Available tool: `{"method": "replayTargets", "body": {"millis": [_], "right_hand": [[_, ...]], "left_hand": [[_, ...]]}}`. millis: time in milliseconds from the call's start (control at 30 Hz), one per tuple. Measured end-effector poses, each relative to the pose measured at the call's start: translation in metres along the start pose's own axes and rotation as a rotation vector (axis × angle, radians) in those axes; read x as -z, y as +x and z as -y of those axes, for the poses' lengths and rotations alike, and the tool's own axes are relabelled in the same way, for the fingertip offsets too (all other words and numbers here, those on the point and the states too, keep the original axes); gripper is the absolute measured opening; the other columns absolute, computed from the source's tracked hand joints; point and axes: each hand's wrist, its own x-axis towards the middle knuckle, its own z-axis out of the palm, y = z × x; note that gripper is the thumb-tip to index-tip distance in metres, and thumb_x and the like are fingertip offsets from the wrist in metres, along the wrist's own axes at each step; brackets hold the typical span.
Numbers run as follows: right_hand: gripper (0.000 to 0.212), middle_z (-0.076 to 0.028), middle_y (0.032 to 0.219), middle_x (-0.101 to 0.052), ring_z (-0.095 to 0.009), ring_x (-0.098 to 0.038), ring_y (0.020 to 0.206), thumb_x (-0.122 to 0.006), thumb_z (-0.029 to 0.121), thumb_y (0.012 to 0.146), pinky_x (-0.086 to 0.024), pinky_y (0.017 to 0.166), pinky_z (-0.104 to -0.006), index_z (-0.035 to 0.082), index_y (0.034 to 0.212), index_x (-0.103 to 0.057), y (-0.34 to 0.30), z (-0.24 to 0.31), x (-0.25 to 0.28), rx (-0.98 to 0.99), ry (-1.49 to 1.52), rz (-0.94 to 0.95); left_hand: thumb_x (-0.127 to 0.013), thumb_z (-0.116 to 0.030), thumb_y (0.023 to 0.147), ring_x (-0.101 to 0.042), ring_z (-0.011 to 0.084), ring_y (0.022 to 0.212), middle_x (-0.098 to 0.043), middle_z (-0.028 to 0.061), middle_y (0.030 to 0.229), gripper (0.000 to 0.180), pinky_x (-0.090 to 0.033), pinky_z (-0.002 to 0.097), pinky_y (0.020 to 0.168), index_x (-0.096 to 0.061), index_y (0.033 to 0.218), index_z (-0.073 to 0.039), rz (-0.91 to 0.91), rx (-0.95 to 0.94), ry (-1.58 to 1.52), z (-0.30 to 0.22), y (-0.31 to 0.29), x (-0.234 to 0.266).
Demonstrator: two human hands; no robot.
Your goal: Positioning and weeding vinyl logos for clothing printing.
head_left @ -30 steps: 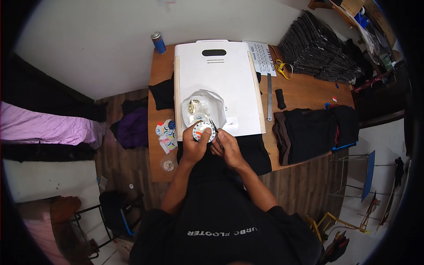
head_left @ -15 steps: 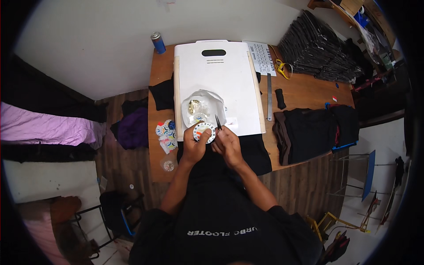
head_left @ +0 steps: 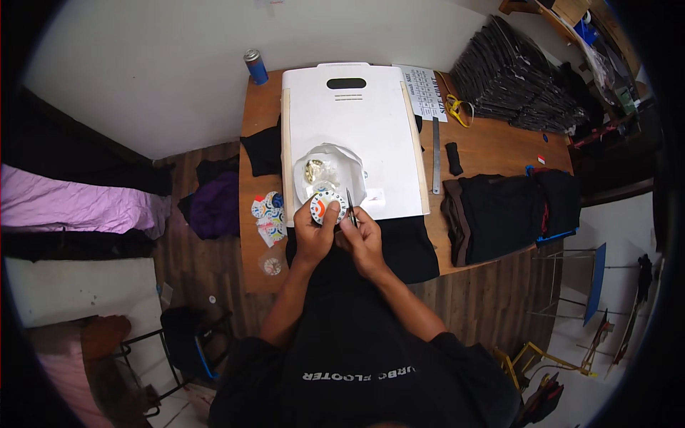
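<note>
My left hand is closed on a round white patch with an orange arc and dark marks round its rim, the thumb pressed on its face. My right hand grips slim dark scissors, their pointed blades upright at the patch's right edge. Just beyond both hands lies a crumpled white plastic bag, open at the top, with gold-coloured and clear-wrapped pieces inside. The bag rests on a white board. Black fabric hangs over the near edge under my hands.
More colourful round patches and a small clear packet lie left of the board. At the right are a metal ruler, folded dark clothes, yellow tape and stacked black packages. A blue can stands far left.
The scissors have shifted slightly left and down, closer to the patch's edge. The patch has turned a little in my left hand, and my right hand has come nearer to it.
</note>
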Motion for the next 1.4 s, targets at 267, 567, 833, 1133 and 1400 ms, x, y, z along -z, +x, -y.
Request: {"method": "replayTargets", "body": {"millis": [267, 567, 833, 1133, 1400], "right_hand": [[0.036, 0.004, 0.057, -0.032, -0.007, -0.024, 0.045, -0.032, 0.035, 0.109, -0.030, 0.052, -0.0255, 0.005, 0.099, -0.051, -0.0028, 0.0027, 0.0028, -0.034, 0.068, 0.083], [0.036, 0.004, 0.060, -0.033, -0.007, -0.025, 0.045, -0.031, 0.035, 0.109, -0.029, 0.051, -0.0251, 0.006, 0.096, -0.049, -0.0032, -0.0028, 0.0041, -0.038, 0.060, 0.096], [0.039, 0.005, 0.056, -0.029, -0.006, -0.021, 0.046, -0.033, 0.037, 0.109, -0.028, 0.051, -0.0242, 0.006, 0.094, -0.051, -0.0050, -0.0015, 0.0011, -0.045, 0.040, 0.065], [0.039, 0.006, 0.055, -0.028, -0.006, -0.021, 0.046, -0.033, 0.037, 0.109, -0.027, 0.049, -0.0242, 0.006, 0.093, -0.050, -0.0022, -0.0036, 0.0030, 0.004, 0.017, 0.057], [0.039, 0.006, 0.054, -0.028, -0.006, -0.020, 0.045, -0.033, 0.037, 0.109, -0.026, 0.049, -0.0244, 0.006, 0.093, -0.050, -0.0015, 0.0046, 0.0085, -0.039, 0.012, 0.087]], "left_hand": [[-0.063, -0.009, 0.095, -0.061, 0.0073, 0.072, -0.067, 0.0042, 0.079, 0.012, -0.048, 0.0227, 0.063, -0.064, 0.093, 0.002, -0.002, 0.004, -0.020, -0.0021, 0.0012, 0.0009], [-0.063, -0.010, 0.096, -0.057, 0.0058, 0.070, -0.065, 0.0027, 0.079, 0.013, -0.046, 0.0225, 0.061, -0.064, 0.092, 0.002, -0.002, -0.005, -0.019, 0.0021, -0.0012, 0.0027], [-0.063, -0.010, 0.096, -0.057, 0.0053, 0.070, -0.064, 0.0023, 0.078, 0.012, -0.046, 0.0225, 0.060, -0.063, 0.092, 0.002, 0.012, -0.004, -0.003, -0.0026, -0.0012, 0.0023], [-0.062, -0.009, 0.096, -0.059, 0.0070, 0.068, -0.065, 0.0028, 0.077, 0.011, -0.047, 0.0228, 0.060, -0.064, 0.092, 0.001, 0.023, 0.011, -0.009, -0.0060, -0.0006, 0.0008], [-0.062, -0.010, 0.095, -0.060, 0.0072, 0.068, -0.066, 0.0036, 0.077, 0.012, -0.046, 0.0231, 0.060, -0.064, 0.090, 0.001, 0.034, 0.005, 0.047, -0.0035, 0.0001, 0.0037]]}}
